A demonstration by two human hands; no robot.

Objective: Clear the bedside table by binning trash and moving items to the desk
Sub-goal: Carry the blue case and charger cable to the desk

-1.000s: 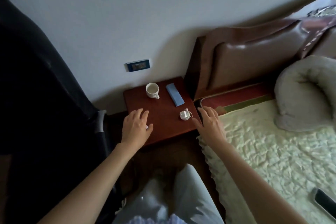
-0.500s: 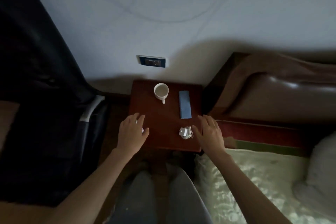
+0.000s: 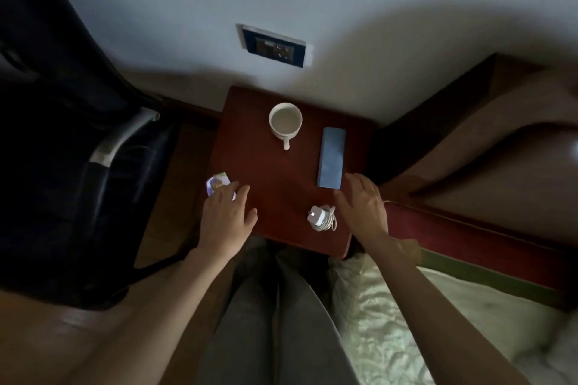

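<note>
A view from above looks down on a small reddish-brown bedside table (image 3: 266, 184) set against a pale wall, with a bed (image 3: 406, 316) to its right and a dark chair (image 3: 62, 166) to its left. A person's two bare arms reach forward over the surface.

The left hand (image 3: 225, 219) lies palm down near the front left corner, fingers (image 3: 233, 194) spread and loose, their tips covering part of a small shiny wrapper (image 3: 216, 183) at the left edge. Whether they are touching it cannot be told.

The right hand (image 3: 364, 209) hovers palm down at the front right edge, fingers relaxed and apart, holding nothing. Just to its left sits a white charger (image 3: 322, 217) with its cord coiled around it.

A long blue box (image 3: 331, 157) lies flat near the right side, its near end just beyond the right fingertips. A white mug (image 3: 285, 120) stands upright toward the back, handle pointing toward the person, well apart from both hands.

A dark wall socket (image 3: 275, 47) is set in the wall above the surface. The person's grey trousers (image 3: 281, 322) show at the bottom.
</note>
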